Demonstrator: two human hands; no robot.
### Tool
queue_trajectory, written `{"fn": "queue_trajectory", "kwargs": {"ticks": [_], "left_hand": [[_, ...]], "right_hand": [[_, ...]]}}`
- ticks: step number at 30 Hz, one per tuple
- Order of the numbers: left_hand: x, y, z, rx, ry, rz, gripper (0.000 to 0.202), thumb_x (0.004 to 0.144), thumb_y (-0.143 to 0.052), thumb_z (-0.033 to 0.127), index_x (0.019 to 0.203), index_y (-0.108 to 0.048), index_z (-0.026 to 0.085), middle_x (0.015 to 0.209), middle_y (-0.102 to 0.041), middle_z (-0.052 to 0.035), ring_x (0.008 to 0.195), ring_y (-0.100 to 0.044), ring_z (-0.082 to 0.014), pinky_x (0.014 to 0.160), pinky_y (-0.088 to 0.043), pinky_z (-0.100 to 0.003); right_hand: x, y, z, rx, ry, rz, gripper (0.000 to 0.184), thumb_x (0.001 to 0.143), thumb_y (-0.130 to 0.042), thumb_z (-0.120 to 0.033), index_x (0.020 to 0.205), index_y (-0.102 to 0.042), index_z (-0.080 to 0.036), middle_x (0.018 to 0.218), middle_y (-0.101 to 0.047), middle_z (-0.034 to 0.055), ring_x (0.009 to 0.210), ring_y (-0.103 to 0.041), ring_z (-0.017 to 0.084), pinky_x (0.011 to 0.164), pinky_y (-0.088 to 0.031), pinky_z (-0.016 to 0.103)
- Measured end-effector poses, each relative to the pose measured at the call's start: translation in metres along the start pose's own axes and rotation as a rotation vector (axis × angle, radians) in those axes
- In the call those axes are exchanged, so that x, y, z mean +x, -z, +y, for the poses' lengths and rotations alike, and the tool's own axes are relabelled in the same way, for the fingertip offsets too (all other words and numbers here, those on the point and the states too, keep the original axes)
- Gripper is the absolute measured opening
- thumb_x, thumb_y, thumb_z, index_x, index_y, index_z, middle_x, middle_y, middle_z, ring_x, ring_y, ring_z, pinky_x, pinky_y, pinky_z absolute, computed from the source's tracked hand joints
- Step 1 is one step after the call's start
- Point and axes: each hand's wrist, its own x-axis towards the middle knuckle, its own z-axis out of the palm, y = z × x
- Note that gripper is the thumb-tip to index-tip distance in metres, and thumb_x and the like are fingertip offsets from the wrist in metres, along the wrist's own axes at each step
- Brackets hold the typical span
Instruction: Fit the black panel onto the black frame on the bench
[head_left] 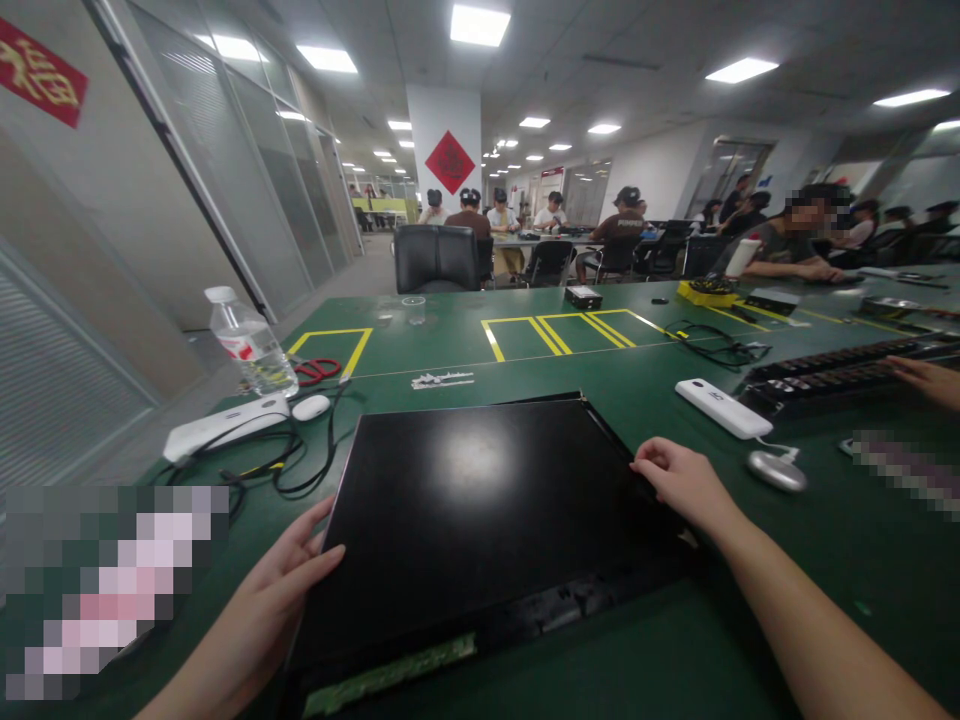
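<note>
A black LCD panel (480,510) with a glossy reflection lies in front of me, its left side slightly raised. Along its near edge runs a green circuit board strip (394,672). A thin black frame (611,430) shows beyond the panel's right side and far corner. My left hand (281,580) grips the panel's left edge, thumb on top and fingers at the side. At the right, my right hand (682,485) is closed, with its thumb and fingertips pinching the frame's edge. What lies under the panel is hidden.
A water bottle (251,340), red-handled scissors (319,371), white power bank (229,425) and cables (307,465) are at left. Another white power bank (721,408) and silver mouse-shaped device (776,470) lie right. A co-worker's hand (926,380) reaches over black parts (832,375).
</note>
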Motion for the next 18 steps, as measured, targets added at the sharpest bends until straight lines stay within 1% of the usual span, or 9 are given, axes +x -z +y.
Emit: {"fn": "queue_trajectory", "kwargs": {"ticks": [6, 11, 16, 18], "left_hand": [[-0.0026, -0.0033, 0.0012, 0.0, 0.012, 0.043, 0.094, 0.059, -0.087, 0.018, 0.144, -0.047, 0.029, 0.102, -0.082, -0.0092, 0.085, -0.076, -0.0365, 0.082, -0.058, -0.049], [-0.0025, -0.0025, 0.0011, -0.015, 0.011, 0.038, 0.095, 0.059, -0.088, 0.018, 0.144, -0.046, 0.028, 0.1, -0.082, -0.0088, 0.083, -0.077, -0.0354, 0.083, -0.058, -0.047], [-0.0016, -0.0008, 0.0012, -0.016, 0.021, 0.003, 0.092, 0.063, -0.086, 0.019, 0.145, -0.045, 0.029, 0.098, -0.082, -0.0081, 0.088, -0.076, -0.0357, 0.079, -0.06, -0.044], [-0.0016, -0.0009, 0.0014, -0.005, 0.013, 0.003, 0.092, 0.063, -0.086, 0.018, 0.144, -0.045, 0.029, 0.097, -0.083, -0.0078, 0.088, -0.076, -0.035, 0.08, -0.06, -0.044]], "right_hand": [[0.0006, 0.0005, 0.0, 0.005, 0.011, -0.001, 0.012, 0.075, -0.054, -0.032, 0.075, -0.062, -0.023, 0.066, -0.067, -0.001, 0.055, -0.06, 0.015, 0.056, -0.042, 0.027], [0.0011, 0.0006, 0.0009, -0.006, 0.016, -0.002, 0.013, 0.075, -0.053, -0.033, 0.075, -0.062, -0.023, 0.067, -0.067, -0.0007, 0.054, -0.06, 0.015, 0.056, -0.042, 0.027], [0.0018, -0.0003, 0.0019, -0.01, -0.01, -0.026, 0.014, 0.076, -0.053, -0.034, 0.078, -0.062, -0.023, 0.07, -0.068, -0.0005, 0.056, -0.061, 0.015, 0.057, -0.043, 0.027], [0.0019, -0.0007, 0.0019, -0.008, -0.012, -0.027, 0.014, 0.076, -0.054, -0.034, 0.078, -0.062, -0.023, 0.07, -0.068, -0.0005, 0.056, -0.061, 0.015, 0.056, -0.043, 0.027]]}}
